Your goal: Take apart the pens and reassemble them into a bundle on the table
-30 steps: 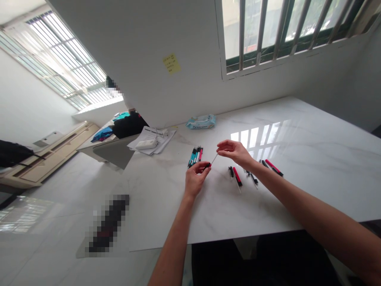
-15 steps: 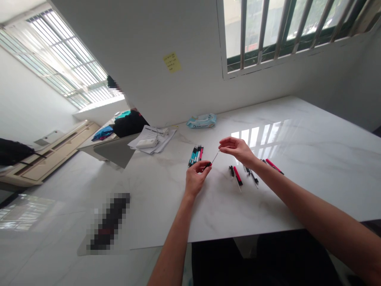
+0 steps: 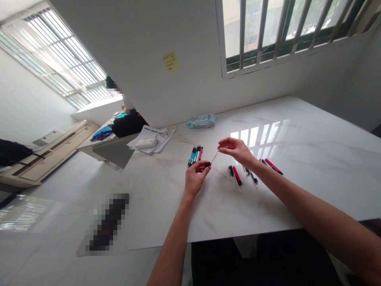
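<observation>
My left hand [image 3: 196, 177] is closed on a short black and red pen barrel [image 3: 207, 164] above the table. A thin pen refill [image 3: 214, 157] slants up from the barrel's end, and the fingertips of my right hand [image 3: 235, 150] pinch its far end. Right of my left hand lie a red and black pen barrel [image 3: 237, 175], a small black pen part [image 3: 231, 171] and a pale refill [image 3: 239, 186]. More dark pen parts [image 3: 253, 177] lie below my right wrist, with a red pen barrel [image 3: 274, 166] beyond the forearm.
Several blue, black and red pens [image 3: 195, 155] lie in a row behind my left hand. A wet wipes pack [image 3: 201, 121] sits by the wall. Papers [image 3: 151, 140] with a white device [image 3: 146, 143] lie at the table's left. The marble table's front edge [image 3: 250, 235] is near my lap.
Both hands keep nearly the same pose around the barrel and refill. The whole view has shifted very slightly; nothing was taken or let go.
</observation>
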Demonstrator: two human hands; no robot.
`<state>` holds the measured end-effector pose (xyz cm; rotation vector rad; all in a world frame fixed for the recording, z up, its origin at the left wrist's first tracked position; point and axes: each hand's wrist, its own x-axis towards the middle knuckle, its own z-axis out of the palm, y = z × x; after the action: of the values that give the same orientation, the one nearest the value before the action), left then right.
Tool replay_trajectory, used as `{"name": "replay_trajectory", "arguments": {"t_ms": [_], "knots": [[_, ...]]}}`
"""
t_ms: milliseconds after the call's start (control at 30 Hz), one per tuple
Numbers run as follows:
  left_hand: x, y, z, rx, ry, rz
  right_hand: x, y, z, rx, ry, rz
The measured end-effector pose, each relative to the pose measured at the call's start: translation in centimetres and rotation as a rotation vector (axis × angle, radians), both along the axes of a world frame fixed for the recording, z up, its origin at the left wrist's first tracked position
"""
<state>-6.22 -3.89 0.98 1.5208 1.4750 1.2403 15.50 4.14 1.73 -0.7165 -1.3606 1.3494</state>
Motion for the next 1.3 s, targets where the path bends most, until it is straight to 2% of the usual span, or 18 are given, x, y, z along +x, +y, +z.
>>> {"name": "replay_trajectory", "arguments": {"t_ms": [367, 533, 667, 833, 1000, 1133, 1233, 1300], "knots": [[0.1, 0.0, -0.1, 0.001, -0.005, -0.013, -0.4, -0.5, 0.1, -0.002, -0.058, 0.038], [0.1, 0.0, -0.1, 0.006, -0.025, -0.032, -0.9, -1.3, 0.0, 0.0, -0.129, 0.145], [0.2, -0.1, 0.0, 0.02, -0.087, -0.063, -1.7, -1.9, -0.4, 0.058, -0.241, 0.229], [0.3, -0.3, 0.2, 0.007, -0.072, -0.086, -2.3, -2.1, -1.0, 0.088, -0.314, 0.125], [0.3, -0.2, 0.0, 0.036, -0.024, -0.096, -2.4, -2.3, -0.8, 0.121, -0.368, 0.153], [0.2, -0.1, -0.1, 0.047, -0.008, -0.085, -2.1, -2.1, -0.1, 0.075, -0.186, 0.126], [0.0, -0.2, 0.1, 0.078, 0.056, 0.003, -1.3, -1.2, 0.5, -0.027, 0.009, 0.026], [-0.1, -0.2, 0.2, 0.108, 0.144, 0.071, -0.5, -0.5, 0.6, -0.086, 0.049, -0.039]]}}
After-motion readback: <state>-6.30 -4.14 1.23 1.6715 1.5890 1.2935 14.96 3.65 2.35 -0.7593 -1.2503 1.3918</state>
